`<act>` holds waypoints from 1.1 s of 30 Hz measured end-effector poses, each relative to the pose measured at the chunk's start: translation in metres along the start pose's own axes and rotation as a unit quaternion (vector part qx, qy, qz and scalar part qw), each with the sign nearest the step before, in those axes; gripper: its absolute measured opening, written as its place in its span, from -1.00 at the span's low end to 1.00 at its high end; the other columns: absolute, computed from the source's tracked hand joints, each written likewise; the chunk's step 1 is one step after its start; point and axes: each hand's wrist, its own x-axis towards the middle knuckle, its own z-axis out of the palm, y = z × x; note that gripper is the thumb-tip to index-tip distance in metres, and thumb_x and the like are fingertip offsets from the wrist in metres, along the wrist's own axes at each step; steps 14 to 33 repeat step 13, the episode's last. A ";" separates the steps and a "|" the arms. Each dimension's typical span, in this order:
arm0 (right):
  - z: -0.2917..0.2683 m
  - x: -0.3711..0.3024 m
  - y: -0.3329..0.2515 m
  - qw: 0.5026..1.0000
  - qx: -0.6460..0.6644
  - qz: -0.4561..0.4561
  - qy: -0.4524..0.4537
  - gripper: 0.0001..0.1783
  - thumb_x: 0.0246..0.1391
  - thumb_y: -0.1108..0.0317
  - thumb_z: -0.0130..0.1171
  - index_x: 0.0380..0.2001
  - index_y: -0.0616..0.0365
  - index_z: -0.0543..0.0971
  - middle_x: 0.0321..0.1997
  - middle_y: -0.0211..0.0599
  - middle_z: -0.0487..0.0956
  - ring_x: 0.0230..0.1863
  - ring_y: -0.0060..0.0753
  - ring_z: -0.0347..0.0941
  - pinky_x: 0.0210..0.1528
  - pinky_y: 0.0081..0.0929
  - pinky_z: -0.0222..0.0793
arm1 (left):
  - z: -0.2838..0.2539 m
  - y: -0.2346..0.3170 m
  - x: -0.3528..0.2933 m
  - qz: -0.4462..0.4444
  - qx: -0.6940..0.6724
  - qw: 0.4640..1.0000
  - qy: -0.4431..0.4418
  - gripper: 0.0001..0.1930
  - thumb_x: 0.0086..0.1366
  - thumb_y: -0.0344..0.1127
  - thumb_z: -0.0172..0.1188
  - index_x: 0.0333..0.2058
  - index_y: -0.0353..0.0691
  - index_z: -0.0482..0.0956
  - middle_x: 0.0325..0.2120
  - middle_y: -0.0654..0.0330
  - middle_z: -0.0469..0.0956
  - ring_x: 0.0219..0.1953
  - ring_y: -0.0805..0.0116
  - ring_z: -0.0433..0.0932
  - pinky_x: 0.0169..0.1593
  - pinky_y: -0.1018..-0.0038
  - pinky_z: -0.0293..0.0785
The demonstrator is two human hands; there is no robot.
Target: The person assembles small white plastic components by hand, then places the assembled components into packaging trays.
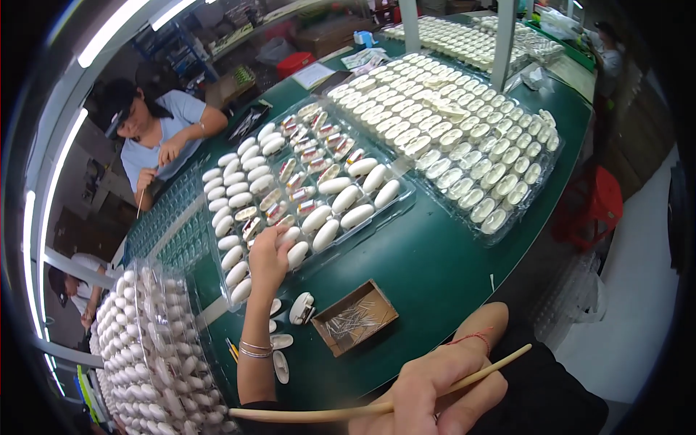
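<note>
My left hand reaches into a clear plastic tray, its fingers bent against a white oval shell near the tray's front edge. Whether the shell is lifted cannot be seen. Rows of white oval shells fill much of this tray; the middle ones lie uncovered and show red and metallic parts. Low at the front, my right hand is closed round a long, thin wooden stick, which lies slantwise across the view.
On the green table stand a small cardboard box of thin metal pins and several loose shells. Stacked trays rise at the left; another full tray lies at the back right. A co-worker sits across, holding a stick.
</note>
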 end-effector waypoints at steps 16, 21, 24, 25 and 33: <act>-0.019 0.006 -0.078 0.449 -0.784 0.394 -0.169 -0.83 0.29 0.24 0.03 -0.21 0.06 0.52 -0.22 -0.21 0.58 -0.19 -0.16 0.54 -0.20 -0.34 0.48 | -0.104 0.187 -0.063 -0.080 -0.592 0.774 -0.211 0.07 0.19 0.50 -0.16 0.27 -0.49 0.07 0.30 -0.11 0.12 0.29 0.02 0.21 0.37 0.20 -0.01; -0.019 0.006 -0.078 0.449 -0.784 0.394 -0.169 -0.83 0.29 0.24 0.03 -0.21 0.06 0.52 -0.22 -0.21 0.58 -0.19 -0.16 0.54 -0.20 -0.34 0.48 | -0.104 0.187 -0.063 -0.080 -0.592 0.774 -0.211 0.07 0.19 0.50 -0.16 0.27 -0.49 0.07 0.30 -0.11 0.12 0.29 0.02 0.21 0.37 0.20 -0.01; -0.019 0.006 -0.078 0.449 -0.784 0.394 -0.169 -0.83 0.29 0.24 0.03 -0.21 0.06 0.52 -0.22 -0.21 0.58 -0.19 -0.16 0.54 -0.20 -0.34 0.48 | -0.104 0.187 -0.063 -0.080 -0.592 0.774 -0.211 0.07 0.19 0.50 -0.16 0.27 -0.49 0.07 0.30 -0.11 0.12 0.29 0.02 0.21 0.37 0.20 -0.01; -0.019 0.006 -0.078 0.449 -0.784 0.394 -0.169 -0.83 0.29 0.24 0.03 -0.21 0.06 0.52 -0.22 -0.21 0.58 -0.19 -0.16 0.54 -0.20 -0.34 0.48 | -0.104 0.187 -0.063 -0.080 -0.592 0.774 -0.211 0.07 0.19 0.50 -0.16 0.27 -0.49 0.07 0.30 -0.11 0.12 0.29 0.02 0.21 0.37 0.20 -0.01; -0.019 0.006 -0.078 0.449 -0.784 0.394 -0.169 -0.83 0.29 0.24 0.03 -0.21 0.06 0.52 -0.22 -0.21 0.58 -0.19 -0.16 0.54 -0.20 -0.34 0.48 | -0.104 0.187 -0.063 -0.080 -0.592 0.774 -0.211 0.07 0.19 0.50 -0.16 0.27 -0.49 0.07 0.30 -0.11 0.12 0.29 0.02 0.21 0.37 0.20 -0.01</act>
